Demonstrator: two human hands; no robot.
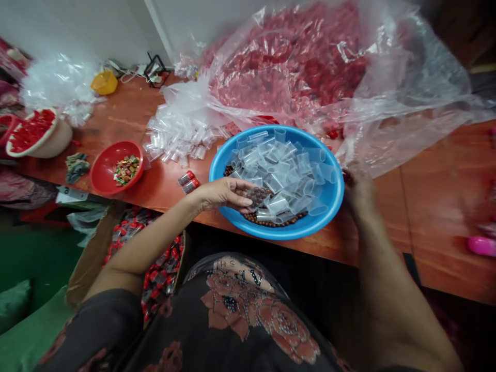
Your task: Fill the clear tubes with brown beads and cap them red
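Note:
A blue basin [338, 199] holds a heap of clear plastic tubes [271, 165] over small brown beads [267, 221]. Over its left side, my left hand [228, 195] is closed around a clear tube [256, 196] with brown beads in it. My right hand [358, 191] is just outside the basin's right edge, blurred, with something dark red at its fingertips that is too unclear to name. Two bead-filled tubes with red caps [188, 182] lie on the table left of the basin.
On the wooden table [434, 206] are a red bowl [99, 166] of wrapped pieces, a white tub [58, 139] of red caps and loose clear tubes [182, 132]. Behind lies a large plastic bag [287, 62] of red pieces. A cardboard box [87, 258] of capped tubes stands below.

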